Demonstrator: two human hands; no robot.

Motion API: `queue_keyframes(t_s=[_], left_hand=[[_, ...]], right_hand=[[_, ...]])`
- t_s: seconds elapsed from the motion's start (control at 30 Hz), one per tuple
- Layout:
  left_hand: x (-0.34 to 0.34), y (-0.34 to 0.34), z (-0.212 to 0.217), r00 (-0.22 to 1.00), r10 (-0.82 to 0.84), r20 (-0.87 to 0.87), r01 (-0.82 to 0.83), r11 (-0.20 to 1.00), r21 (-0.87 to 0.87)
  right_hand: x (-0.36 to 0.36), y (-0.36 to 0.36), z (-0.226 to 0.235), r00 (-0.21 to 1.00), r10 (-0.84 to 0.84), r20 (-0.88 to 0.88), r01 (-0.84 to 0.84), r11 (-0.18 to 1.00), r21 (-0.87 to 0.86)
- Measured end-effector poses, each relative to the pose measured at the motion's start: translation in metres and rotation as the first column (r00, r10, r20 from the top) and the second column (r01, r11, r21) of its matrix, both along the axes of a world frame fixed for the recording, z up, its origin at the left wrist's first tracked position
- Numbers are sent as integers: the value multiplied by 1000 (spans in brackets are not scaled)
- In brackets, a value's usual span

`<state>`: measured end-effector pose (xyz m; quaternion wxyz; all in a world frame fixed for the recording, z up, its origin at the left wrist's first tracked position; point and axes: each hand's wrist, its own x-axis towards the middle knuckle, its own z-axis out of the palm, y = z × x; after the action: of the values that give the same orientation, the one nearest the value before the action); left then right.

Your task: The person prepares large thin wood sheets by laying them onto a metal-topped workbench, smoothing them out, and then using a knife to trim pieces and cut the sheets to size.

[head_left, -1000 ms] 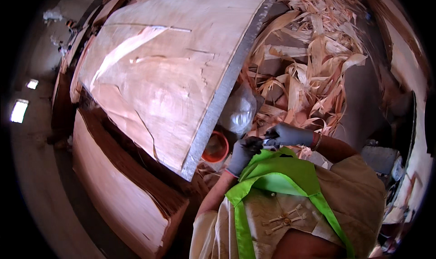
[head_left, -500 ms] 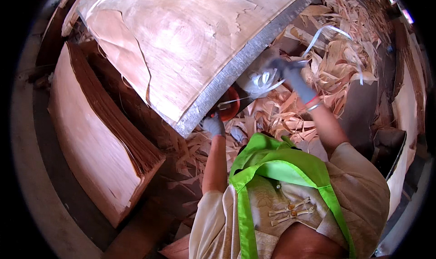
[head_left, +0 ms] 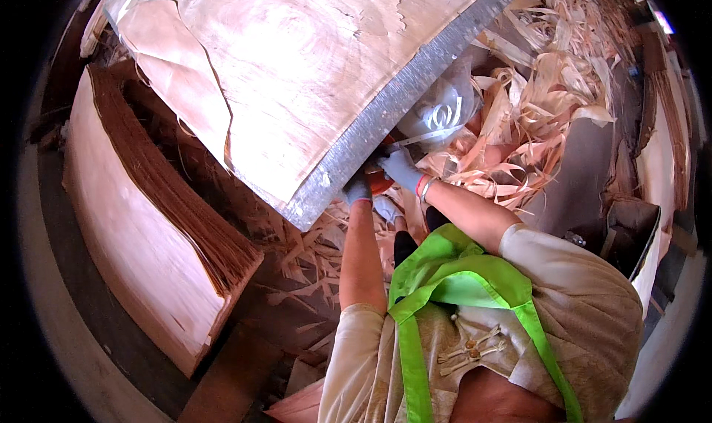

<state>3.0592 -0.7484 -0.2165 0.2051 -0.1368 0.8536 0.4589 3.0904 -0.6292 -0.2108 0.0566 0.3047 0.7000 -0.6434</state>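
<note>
From my end on the head cam: L hand (head_left: 357, 190) and R hand (head_left: 402, 169), both gloved, are close tog. by the near corner of the tabletop (head_left: 406, 89). Red bucket (head_left: 377, 182) is below/btwn them, partly hidden, R fingers over it; can't tell if they touch it. L fingers mostly hidden by the edge, R fingertips dark & blurred, so can't tell if either set's wide, narrow or holding sth. White strip (head_left: 432, 135) lies just past R fingers, nr clear plastic bag (head_left: 454, 96); wood shavings (head_left: 519, 145) to the right.
</note>
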Motion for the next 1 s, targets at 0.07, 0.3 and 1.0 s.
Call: queue_keyframes(t_s=[0.07, 0.3, 1.0], left_hand=[[5, -13, -8, 984, 37, -176, -42, 999, -26], [72, -185, 21, 958, 156, -241, -172, 984, -47], [268, -406, 213, 962, 226, -153, -273, 757, -594]], right_hand=[[-7, 1, 3, 997, -19, 71, 25, 996, -82], [-10, 20, -5, 999, 12, 46, -9, 997, -75], [8, -14, 46, 986, -63, 155, 51, 996, 77]])
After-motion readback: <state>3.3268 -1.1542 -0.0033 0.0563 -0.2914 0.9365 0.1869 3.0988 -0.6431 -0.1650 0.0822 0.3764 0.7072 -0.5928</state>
